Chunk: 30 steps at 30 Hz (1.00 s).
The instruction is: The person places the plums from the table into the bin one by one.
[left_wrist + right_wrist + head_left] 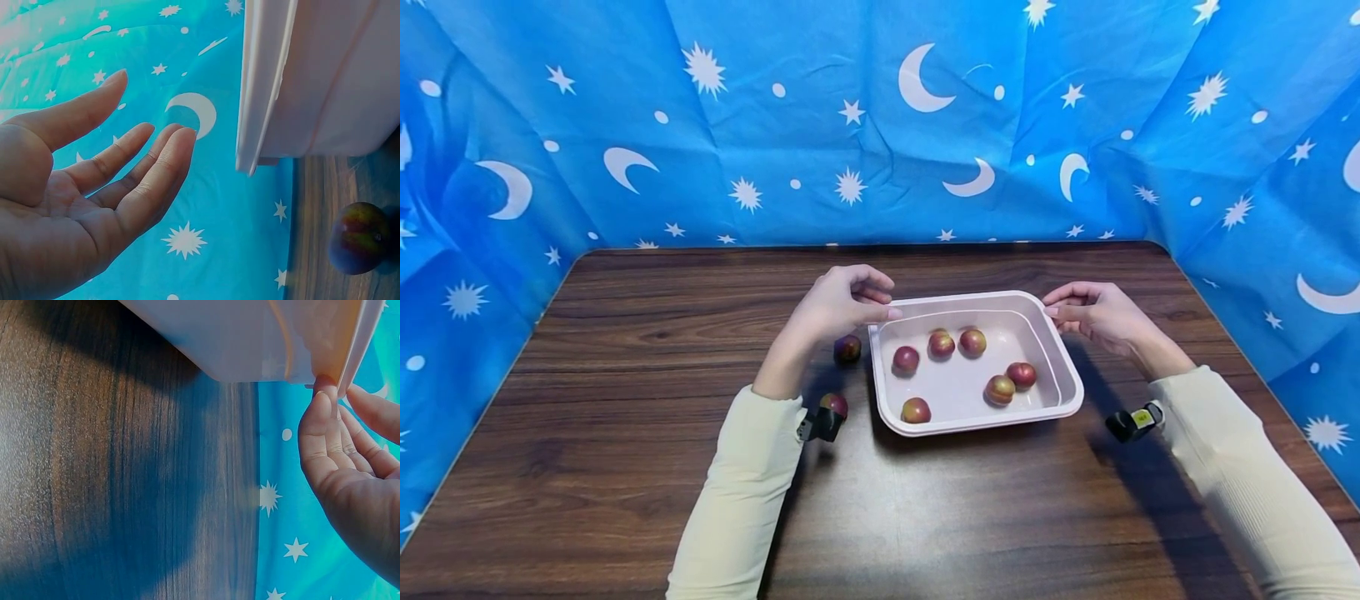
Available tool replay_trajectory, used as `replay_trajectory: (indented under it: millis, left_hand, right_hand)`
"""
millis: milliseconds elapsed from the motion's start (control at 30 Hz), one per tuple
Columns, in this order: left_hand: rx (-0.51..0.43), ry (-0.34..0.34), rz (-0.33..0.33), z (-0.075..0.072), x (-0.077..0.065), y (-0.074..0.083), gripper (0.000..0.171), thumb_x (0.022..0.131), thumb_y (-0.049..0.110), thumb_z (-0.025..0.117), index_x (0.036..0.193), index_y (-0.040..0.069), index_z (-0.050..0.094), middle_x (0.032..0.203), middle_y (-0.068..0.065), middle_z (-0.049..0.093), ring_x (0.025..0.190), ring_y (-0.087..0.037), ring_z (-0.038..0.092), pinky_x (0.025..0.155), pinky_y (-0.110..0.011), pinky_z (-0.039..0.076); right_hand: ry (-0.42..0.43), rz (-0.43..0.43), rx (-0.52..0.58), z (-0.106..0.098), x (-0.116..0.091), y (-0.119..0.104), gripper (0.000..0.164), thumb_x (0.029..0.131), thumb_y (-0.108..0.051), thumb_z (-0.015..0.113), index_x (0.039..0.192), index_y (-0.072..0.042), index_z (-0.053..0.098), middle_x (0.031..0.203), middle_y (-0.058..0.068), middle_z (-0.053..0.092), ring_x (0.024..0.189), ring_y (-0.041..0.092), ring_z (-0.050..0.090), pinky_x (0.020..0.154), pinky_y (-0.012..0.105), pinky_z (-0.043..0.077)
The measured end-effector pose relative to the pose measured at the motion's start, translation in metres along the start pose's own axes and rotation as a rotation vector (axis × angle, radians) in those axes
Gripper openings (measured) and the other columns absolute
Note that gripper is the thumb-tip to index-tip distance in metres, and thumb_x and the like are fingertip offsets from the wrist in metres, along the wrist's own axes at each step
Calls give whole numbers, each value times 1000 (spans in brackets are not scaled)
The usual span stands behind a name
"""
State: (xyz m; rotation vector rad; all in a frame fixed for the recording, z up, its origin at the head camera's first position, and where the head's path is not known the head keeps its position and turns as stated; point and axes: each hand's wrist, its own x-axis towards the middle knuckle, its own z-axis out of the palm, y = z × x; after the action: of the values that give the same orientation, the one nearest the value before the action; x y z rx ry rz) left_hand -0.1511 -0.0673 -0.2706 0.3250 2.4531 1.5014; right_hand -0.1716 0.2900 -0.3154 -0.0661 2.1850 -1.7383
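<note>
A white plastic tray (955,421) with several red and yellow plums (972,342) inside is in the middle of the head view. At its far right corner, my right hand (1097,315) pinches the rim between thumb and fingers; the right wrist view shows fingertips (322,406) on the tray wall. My left hand (842,302) is by the far left corner. In the left wrist view its fingers are spread and relaxed, with a gap between them and the rim (265,87). One plum (847,349) lies left of the tray, and another plum (833,406) is partly hidden by the left wrist camera.
The dark wood-grain table (625,433) extends on all sides of the tray. A blue cloth (820,125) with white moons and stars hangs behind it and along both sides. Black cameras (1131,423) are strapped at both sleeve cuffs.
</note>
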Motion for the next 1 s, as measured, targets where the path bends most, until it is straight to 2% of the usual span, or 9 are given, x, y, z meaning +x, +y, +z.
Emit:
replay_trajectory:
  millis: [200,467,767,1000]
  left_hand:
    - [-8,11,-9,-5,-2,-1,36,79,12,72,110,2,59,102,-12,63,94,-22,58,73,-31,51]
    - [16,14,5,-11,-5,-3,37,79,12,72,110,0,59,104,-14,62,96,-23,58,79,-33,49]
    - [19,16,-8,-18,-5,-14,38,78,12,73,111,0,58,105,-17,62,97,-25,58,78,-34,50]
    - [40,28,7,-24,-7,-24,39,78,10,72,112,-3,57,107,-19,62,98,-26,59,81,-35,48]
  right_hand:
    - [-3,-6,5,0,0,-1,18,86,-10,64,101,-1,60,83,3,66,70,15,62,70,28,53]
    - [20,25,-49,2,-3,-5,25,87,-13,63,106,2,57,84,1,65,73,15,61,72,29,53]
    - [20,23,-64,3,-4,-5,26,88,-13,62,108,3,55,85,0,65,74,14,62,74,30,53]
    - [18,24,-41,3,-4,-6,27,88,-12,62,108,4,55,85,1,66,74,14,62,72,28,53]
